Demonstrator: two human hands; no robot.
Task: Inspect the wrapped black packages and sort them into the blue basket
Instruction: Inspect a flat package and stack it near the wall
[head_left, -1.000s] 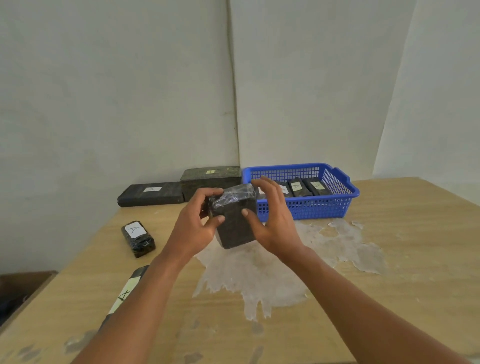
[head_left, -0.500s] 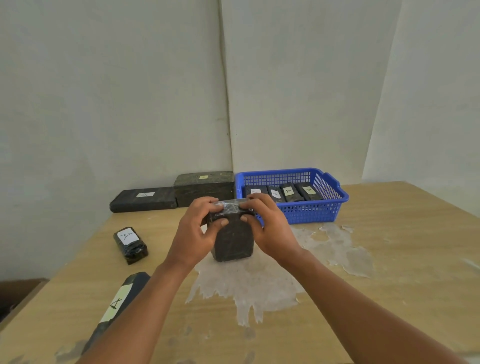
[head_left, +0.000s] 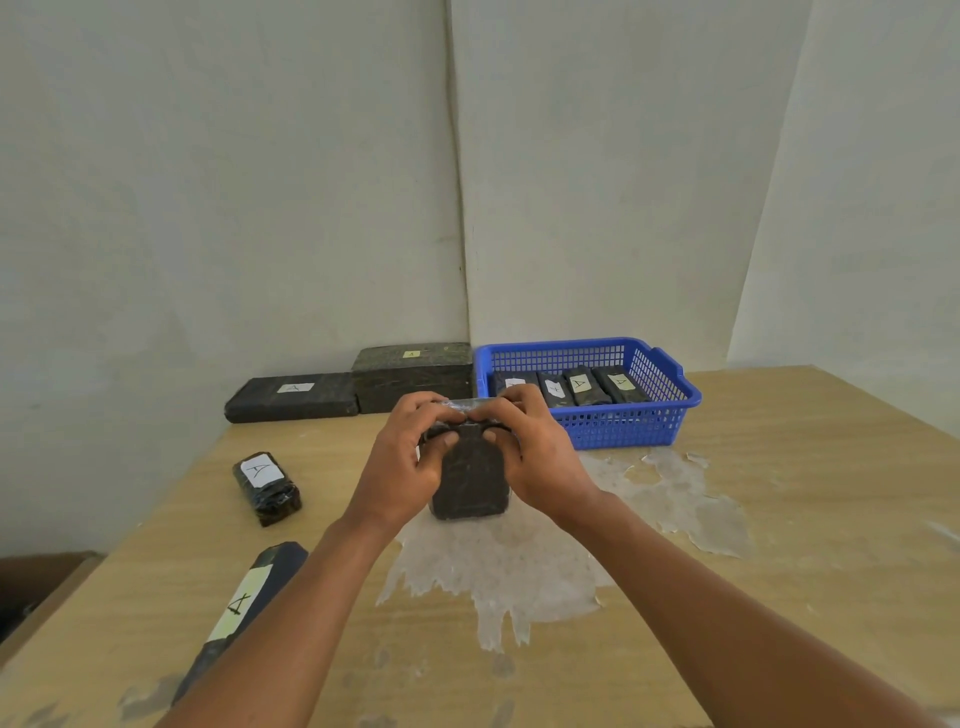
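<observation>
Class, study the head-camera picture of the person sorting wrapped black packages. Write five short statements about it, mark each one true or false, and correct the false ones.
1. Both the left hand and the right hand grip the held package. True.
2. The blue basket holds no packages. False: four labelled packages lie side by side in it.
3. The small package left of the hands shows a white label marked A. True.
4. The blue basket stands left of the two flat black blocks by the wall. False: it stands to their right.
5. The held package rests flat on its widest face. False: it stands on end on the wooden table.
</observation>
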